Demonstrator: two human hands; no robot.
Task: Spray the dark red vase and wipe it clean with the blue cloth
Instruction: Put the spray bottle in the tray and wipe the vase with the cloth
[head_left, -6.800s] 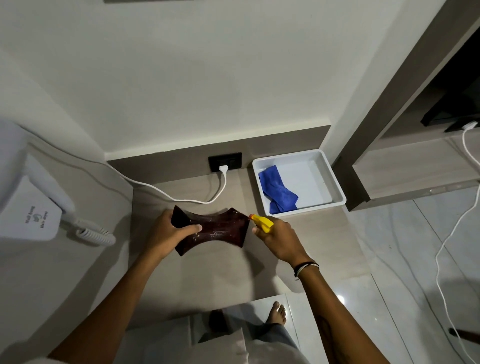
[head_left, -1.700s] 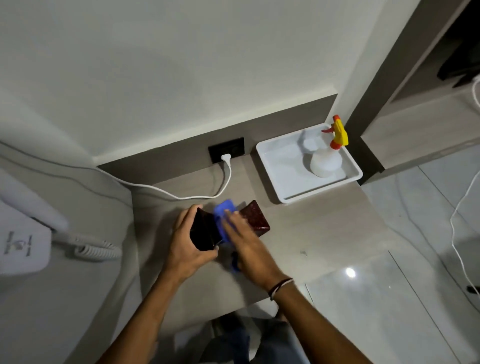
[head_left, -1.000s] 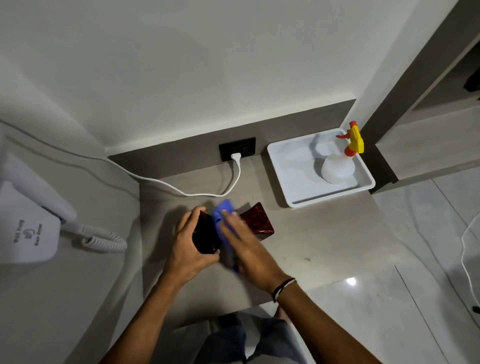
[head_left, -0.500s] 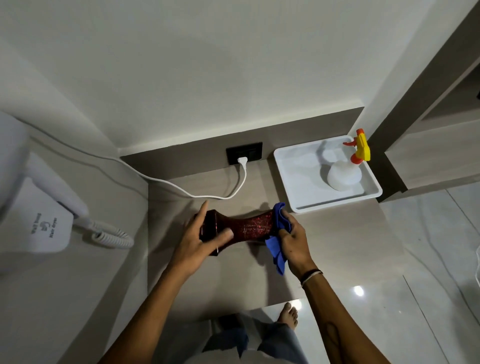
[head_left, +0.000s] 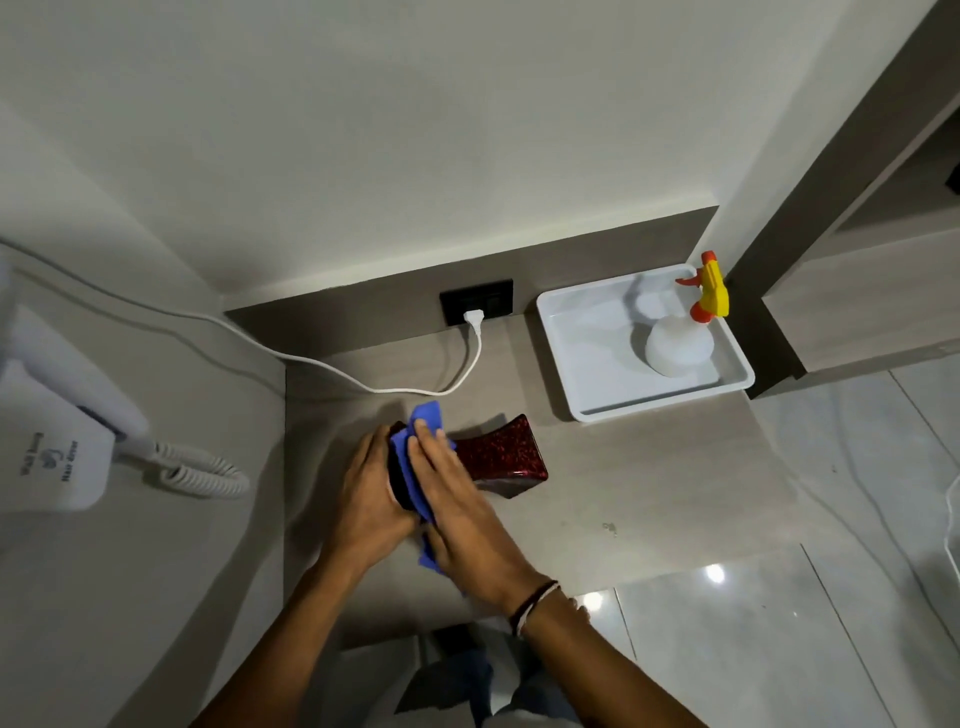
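L hand (head_left: 369, 499) grips vase (head_left: 498, 460), R hand (head_left: 457, 504) flat on cloth (head_left: 427, 415); sprayer (head_left: 675, 348) in tray (head_left: 587, 364).

Left hand (head_left: 370, 501) grips one end of the dark red vase (head_left: 501, 457). Beside it, the right hand (head_left: 460, 512), fingers straight, presses the blue cloth (head_left: 427, 414).

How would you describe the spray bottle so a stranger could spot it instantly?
Start at the grey counter along the wall and go to the white tray at its far right corner. The spray bottle stands upright in that tray. Its round white body and yellow-and-orange trigger head set it apart from the dark red vase and blue cloth.
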